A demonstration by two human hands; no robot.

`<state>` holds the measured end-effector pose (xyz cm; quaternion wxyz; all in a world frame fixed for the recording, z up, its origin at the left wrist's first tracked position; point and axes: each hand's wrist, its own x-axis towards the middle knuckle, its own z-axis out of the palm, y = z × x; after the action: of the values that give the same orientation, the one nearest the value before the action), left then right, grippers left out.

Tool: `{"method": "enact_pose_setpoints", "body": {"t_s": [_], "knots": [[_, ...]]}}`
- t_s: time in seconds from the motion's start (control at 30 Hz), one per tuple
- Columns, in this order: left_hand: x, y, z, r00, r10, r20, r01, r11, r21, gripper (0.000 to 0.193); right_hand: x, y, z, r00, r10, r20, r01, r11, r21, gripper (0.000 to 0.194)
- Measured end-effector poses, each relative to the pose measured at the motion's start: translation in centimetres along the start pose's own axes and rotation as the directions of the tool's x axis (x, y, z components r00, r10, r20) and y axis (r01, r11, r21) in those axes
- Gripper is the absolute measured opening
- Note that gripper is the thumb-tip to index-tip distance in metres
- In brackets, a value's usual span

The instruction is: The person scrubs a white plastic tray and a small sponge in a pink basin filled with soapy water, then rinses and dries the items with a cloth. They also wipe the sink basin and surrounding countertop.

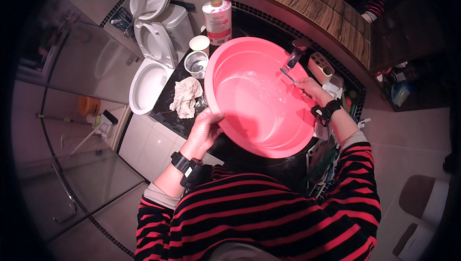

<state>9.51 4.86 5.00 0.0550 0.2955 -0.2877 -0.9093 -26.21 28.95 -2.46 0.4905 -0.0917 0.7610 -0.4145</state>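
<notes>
A large pink plastic basin [236, 106] rests tilted over the black counter, with some rippling water in it. My left hand [206, 128] grips its near left rim, thumb over the edge and fingers beneath. At the right side of the basin, my right hand [309, 88] holds a slim toothbrush [289, 76] by the handle. The brush's head sits just below the spout of the metal faucet [294, 54], over the basin. Water appears to run down by the brush head into the basin. Black bands with small devices circle both my wrists.
A crumpled wet cloth [187, 97], a metal cup [196, 63], a pale cup [199, 43] and a pump bottle [217, 19] stand left of the basin. A toothbrush holder [320, 69] is right of the faucet. The wooden cabinet [306, 1] overhangs the back; a toilet [149, 84] stands left.
</notes>
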Motion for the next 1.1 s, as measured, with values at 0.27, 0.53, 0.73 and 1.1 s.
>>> {"method": "enact_pose_setpoints", "body": {"t_s": [0.27,0.53,0.73,1.1], "knots": [[-0.3,0.2,0.6,0.998,0.009,0.065,-0.010,1.000,0.012,0.028,0.2,1.1,-0.4,0.993,-0.049,-0.107,0.038,0.994,-0.103,0.019],[-0.6,0.2,0.9,0.998,0.001,0.065,-0.003,0.999,0.032,0.028,1.4,1.2,1.0,0.969,-0.162,-0.189,0.085,0.929,-0.360,0.022],[-0.6,0.3,0.7,0.995,-0.004,0.104,-0.004,0.997,0.075,0.025,-1.2,-4.1,1.9,0.714,-0.677,-0.179,0.285,0.514,-0.809,0.032],[-0.2,-0.5,0.4,0.991,0.029,0.130,-0.038,0.997,0.064,0.030,0.1,-9.7,3.9,0.616,-0.735,-0.283,0.075,0.412,-0.908,0.063]]}}
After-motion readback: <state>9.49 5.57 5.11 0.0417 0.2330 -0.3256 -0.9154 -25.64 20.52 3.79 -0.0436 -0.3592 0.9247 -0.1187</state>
